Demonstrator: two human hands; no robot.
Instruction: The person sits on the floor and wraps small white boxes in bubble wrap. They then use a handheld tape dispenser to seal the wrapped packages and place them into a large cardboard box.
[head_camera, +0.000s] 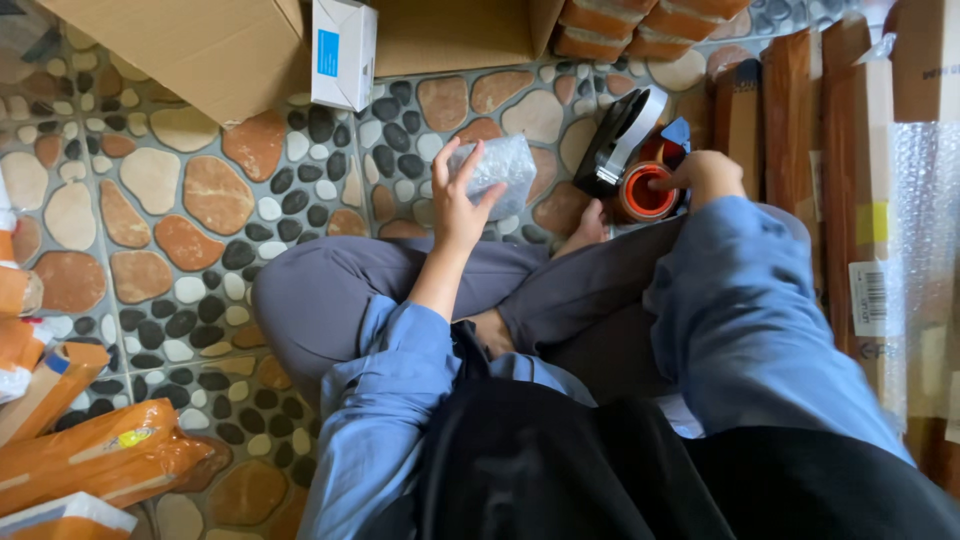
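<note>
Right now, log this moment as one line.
left hand: holds bubble-wrapped item | right hand: on tape dispenser | person seated cross-legged on pebble-pattern floor

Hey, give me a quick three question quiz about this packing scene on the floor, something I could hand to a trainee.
1. True or false: the left hand holds a bubble-wrapped item.
2. What does the right hand rest on?
A. white box
B. tape dispenser
C. orange parcels
3. Fill in: the white box leans against a brown ____ box.

Key:
1. True; it is raised above the pebble-pattern floor.
2. B; the fingers sit on the orange roll of the tape dispenser.
3. Cardboard; the cardboard box lies open at the top of the view.
</note>
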